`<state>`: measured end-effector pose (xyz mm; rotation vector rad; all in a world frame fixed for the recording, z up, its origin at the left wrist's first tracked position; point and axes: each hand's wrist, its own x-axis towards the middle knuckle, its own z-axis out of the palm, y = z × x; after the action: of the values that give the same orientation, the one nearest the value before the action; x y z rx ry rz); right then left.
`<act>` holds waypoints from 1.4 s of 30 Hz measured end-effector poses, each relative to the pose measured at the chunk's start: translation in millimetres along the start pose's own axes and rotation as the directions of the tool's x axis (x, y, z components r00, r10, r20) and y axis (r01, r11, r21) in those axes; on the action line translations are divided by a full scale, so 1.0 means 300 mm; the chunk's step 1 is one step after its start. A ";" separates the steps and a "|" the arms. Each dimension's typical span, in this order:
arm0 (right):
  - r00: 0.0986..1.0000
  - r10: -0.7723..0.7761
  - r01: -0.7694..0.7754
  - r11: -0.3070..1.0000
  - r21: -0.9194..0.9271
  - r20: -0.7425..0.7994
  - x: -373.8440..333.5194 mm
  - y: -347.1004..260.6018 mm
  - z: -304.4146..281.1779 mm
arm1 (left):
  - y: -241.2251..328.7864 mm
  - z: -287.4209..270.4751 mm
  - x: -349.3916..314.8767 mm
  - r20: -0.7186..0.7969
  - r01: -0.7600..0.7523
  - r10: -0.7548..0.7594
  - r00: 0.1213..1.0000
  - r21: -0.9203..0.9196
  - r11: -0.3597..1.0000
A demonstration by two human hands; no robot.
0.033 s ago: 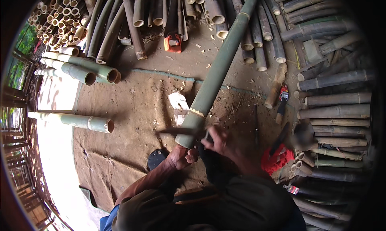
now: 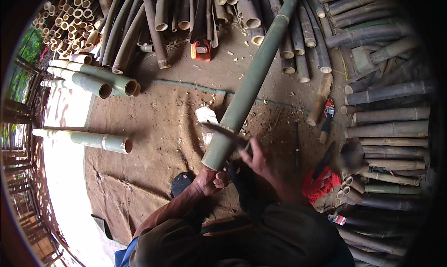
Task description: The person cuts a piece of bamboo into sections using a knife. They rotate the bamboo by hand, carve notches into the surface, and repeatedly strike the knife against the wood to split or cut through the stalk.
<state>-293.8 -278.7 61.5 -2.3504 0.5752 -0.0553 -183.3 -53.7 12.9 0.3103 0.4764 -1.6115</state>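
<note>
A long green bamboo pole (image 2: 251, 88) slants from the far top right down to between my feet, its cut end nearest me. My left hand (image 2: 210, 182) is closed at that near end, fingers curled; the part of the grip behind the pole is hidden. In my right hand (image 2: 256, 159) is the handle of a dark-bladed knife (image 2: 228, 133), slightly blurred. Its blade lies across the pole at the pale, trimmed node ring. Beside the pole, a whitish block (image 2: 206, 114) rests on the brown mat (image 2: 144, 123).
Cut green bamboo lengths (image 2: 88, 139) lie at left. Many dark poles (image 2: 160, 16) are stacked at the back, more (image 2: 391, 130) along the right. An orange tool (image 2: 200, 50) sits ahead. A red cloth (image 2: 322, 185) and a dark-handled tool (image 2: 326, 123) lie right; wood chips are scattered about.
My right hand has moved the knife away from me along the pole, from close to the cut end up to the node ring. My left hand has barely moved.
</note>
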 end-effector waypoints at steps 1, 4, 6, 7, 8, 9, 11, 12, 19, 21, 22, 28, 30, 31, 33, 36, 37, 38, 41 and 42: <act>0.968 0.097 -0.072 0.991 0.116 -0.231 0.007 0.118 0.098 | 0.003 -0.020 0.004 0.079 -0.006 0.006 0.997 -0.001 1.000; 0.997 -0.063 0.065 0.998 0.028 -0.047 -0.012 -0.012 0.039 | 0.013 -0.030 -0.024 0.152 -0.045 0.051 0.987 -0.043 0.998; 0.884 -0.467 0.466 0.883 -0.055 -0.010 -0.002 -0.027 0.049 | 0.005 -0.016 -0.030 0.150 -0.052 0.063 0.987 -0.078 0.996; 0.936 -0.349 0.347 0.937 -0.040 -0.054 0.006 0.027 0.090 | 0.009 -0.017 -0.027 0.156 -0.058 0.070 0.985 -0.081 0.995; 0.970 -0.224 0.223 0.975 -0.020 -0.095 0.016 0.081 0.128 | 0.008 -0.019 -0.033 0.162 -0.070 0.081 0.984 -0.071 0.995; 0.978 -0.014 0.047 0.987 0.153 -0.210 0.046 0.093 0.148 | 0.022 -0.027 -0.046 0.163 -0.103 0.112 0.980 -0.061 0.993; 0.837 0.387 -0.263 0.904 0.335 -0.386 0.092 0.157 0.173 | 0.045 -0.011 -0.063 0.164 -0.146 0.147 0.975 -0.018 0.989; 0.829 0.422 -0.258 0.871 0.418 -0.367 0.100 0.215 0.158 | 0.056 -0.014 -0.070 0.102 -0.136 0.134 0.986 0.020 0.990; 0.770 0.219 -0.334 0.939 -0.085 -0.600 0.051 0.601 0.211 | 0.046 0.043 -0.042 -0.234 -0.199 0.399 0.886 0.587 0.785; 0.788 0.382 -0.303 0.923 0.237 -0.483 0.152 0.500 0.091 | 0.062 0.016 -0.073 -0.151 -0.143 0.394 0.907 0.769 0.623; 0.809 0.520 -0.295 0.763 0.575 -0.273 0.264 0.371 -0.009 | 0.084 0.004 -0.107 -0.089 -0.124 0.381 0.921 0.858 0.499; 0.883 0.464 -0.214 0.260 0.942 0.073 0.710 0.220 -0.258 | 0.130 0.130 -0.139 0.244 -0.260 0.106 0.964 0.778 0.571; 0.879 0.465 -0.230 0.230 0.945 0.101 0.751 0.227 -0.235 | 0.159 0.116 -0.144 0.310 -0.292 0.088 0.947 0.710 0.640; 0.876 0.467 -0.241 0.214 0.947 0.117 0.765 0.236 -0.217 | 0.156 0.075 -0.134 0.301 -0.291 0.095 0.949 0.716 0.635; 0.878 0.467 -0.240 0.247 0.939 0.101 0.790 0.260 -0.188 | 0.122 0.012 -0.097 0.024 -0.113 0.159 0.987 0.811 0.574; 0.861 0.500 -0.237 0.228 0.944 0.095 0.783 0.215 -0.170 | 0.043 0.179 -0.066 -0.033 0.006 0.439 0.898 0.998 0.064; 0.868 0.487 -0.224 0.211 0.951 0.096 0.772 0.200 -0.173 | 0.033 0.234 -0.065 -0.040 0.167 0.530 0.847 0.967 -0.193; 0.874 0.476 -0.211 0.195 0.958 0.096 0.762 0.188 -0.179 | 0.027 0.253 -0.064 -0.072 0.207 0.548 0.834 0.960 -0.189; 0.868 0.488 -0.215 0.197 0.956 0.095 0.705 0.172 -0.166 | -0.040 0.221 -0.084 -0.134 0.262 0.580 0.804 0.954 -0.143; 0.866 0.490 -0.214 0.192 0.958 0.095 0.690 0.144 -0.163 | -0.040 0.216 -0.088 -0.130 0.271 0.585 0.801 0.949 -0.160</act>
<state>-133.9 -424.4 45.6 -0.9287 0.8793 -0.3724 -187.3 -61.0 83.2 2.1161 -0.6370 -1.1695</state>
